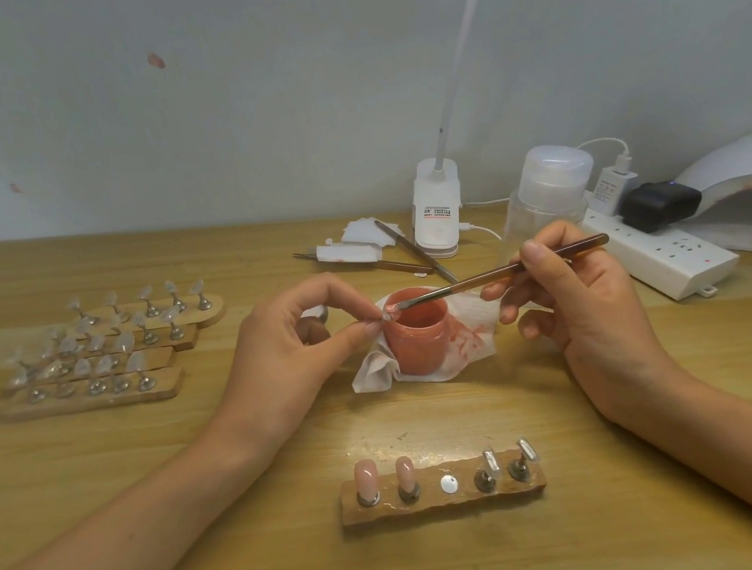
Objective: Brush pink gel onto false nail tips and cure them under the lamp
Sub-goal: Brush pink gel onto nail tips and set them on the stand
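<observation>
1. The wooden stand [444, 494], nearest on the worktop [198, 482], is being kept between both forearms. It is carrying two pink-coated tips [366, 474], one bare metal disc [449, 484] and two clear tips [489, 460]. Whether the coats are cured cannot be told; if wet, they are being exposed to a smear from a lowered wrist.
2. A small clear nail tip [387, 316] is being pinched between thumb and forefinger of the left hand [286, 347], right at the rim of the open gel jar [417, 332]. With so slight a pinch, the tip is being risked: a firm stroke could flick it into the gel.
3. The brush [499, 273] is being gripped by the curled fingers [533, 256] of the right hand [576, 298], its bristles being laid on the tip. Too much gel could be flooding over the edges onto the pinching fingertips.
4. The jar is being stood on a stained tissue [377, 372]; sideways pressure on the rim could be tilting it.
5. The lamp [751, 199] is being kept far right, beyond the power strip [663, 261], so wet tips are likely being exposed to knocks on the way.
</observation>
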Demonstrator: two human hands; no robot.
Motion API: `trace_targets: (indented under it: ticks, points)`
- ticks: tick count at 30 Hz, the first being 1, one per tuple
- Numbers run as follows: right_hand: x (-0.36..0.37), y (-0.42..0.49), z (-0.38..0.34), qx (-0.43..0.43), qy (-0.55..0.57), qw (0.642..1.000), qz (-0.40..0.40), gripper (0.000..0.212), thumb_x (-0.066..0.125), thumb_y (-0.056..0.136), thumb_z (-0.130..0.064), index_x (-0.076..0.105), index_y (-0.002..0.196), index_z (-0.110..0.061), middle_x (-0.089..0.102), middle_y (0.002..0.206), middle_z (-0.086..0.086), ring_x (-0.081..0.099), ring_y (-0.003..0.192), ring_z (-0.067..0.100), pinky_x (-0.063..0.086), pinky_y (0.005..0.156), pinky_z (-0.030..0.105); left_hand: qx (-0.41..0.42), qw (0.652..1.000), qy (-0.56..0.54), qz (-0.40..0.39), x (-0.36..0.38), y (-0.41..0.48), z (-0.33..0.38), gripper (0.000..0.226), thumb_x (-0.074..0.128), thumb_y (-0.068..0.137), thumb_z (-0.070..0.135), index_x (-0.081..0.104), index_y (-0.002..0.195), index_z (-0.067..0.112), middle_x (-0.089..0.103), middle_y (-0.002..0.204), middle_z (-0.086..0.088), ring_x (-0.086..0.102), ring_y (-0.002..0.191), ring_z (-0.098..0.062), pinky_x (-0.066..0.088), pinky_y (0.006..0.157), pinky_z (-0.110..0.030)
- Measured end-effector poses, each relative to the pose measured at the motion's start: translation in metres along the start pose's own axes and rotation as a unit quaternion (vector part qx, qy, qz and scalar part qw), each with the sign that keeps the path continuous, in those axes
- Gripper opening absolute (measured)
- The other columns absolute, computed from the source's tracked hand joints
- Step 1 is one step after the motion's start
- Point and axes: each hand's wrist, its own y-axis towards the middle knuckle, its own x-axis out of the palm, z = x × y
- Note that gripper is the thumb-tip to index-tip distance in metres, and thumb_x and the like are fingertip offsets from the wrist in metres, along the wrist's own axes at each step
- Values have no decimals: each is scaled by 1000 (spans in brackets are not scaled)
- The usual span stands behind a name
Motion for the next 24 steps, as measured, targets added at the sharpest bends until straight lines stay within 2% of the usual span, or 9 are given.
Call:
trace_targets:
  ticks: [5,9,11,14,17,21,24]
  points:
    - [-2,2,0,12,9,1000,22,17,57,89,-35,53,86,-18,74,80,7,63,60,11,45,44,17,1,1000,-1,-1,1,1,0,7,78,78,19,73,80,23,72,84,5,40,51,-5,39,53,-19]
    - [0,1,0,2,4,1000,4,18,56,89,-34,52,87,-17,74,80,8,63,59,12,45,45,18,3,1000,-3,-4,0,0,-1,8,78,79,19,72,79,24,71,79,6,39,49,-4,37,51,-16]
    - [0,1,0,14,1,1000,14,19,57,90,-34,52,88,-16,74,79,7,62,59,11,44,44,18,-1,1000,-4,-2,0,0,-1,8,79,79,19,72,78,24,69,75,4,38,50,-5,38,52,-24]
    - [-1,1,0,20,13,999,29,16,56,91,-34,52,86,-19,74,80,7,61,58,10,43,43,17,-6,1000,-2,0,1,0,-1,9,79,79,20,72,78,26,70,82,1,43,55,-16,42,55,-38]
    - [0,0,-1,8,9,1000,8,18,56,89,-35,51,87,-18,74,79,7,61,57,11,43,44,17,-5,1000,0,-1,1,1,0,10,79,79,20,72,79,28,71,83,3,45,55,-17,46,57,-48]
    - [-2,1,-1,18,10,999,27,19,57,87,-37,53,87,-18,74,79,6,60,56,9,42,43,17,-5,1000,-2,-3,1,1,0,11,79,80,19,72,79,28,71,84,1,44,55,-17,44,59,-38]
    - [-2,1,-1,3,20,1000,18,18,57,89,-36,52,86,-19,73,79,6,59,55,9,42,43,17,-6,1000,-5,-1,2,2,0,10,79,79,19,72,78,27,71,86,-2,42,56,-19,41,59,-36]
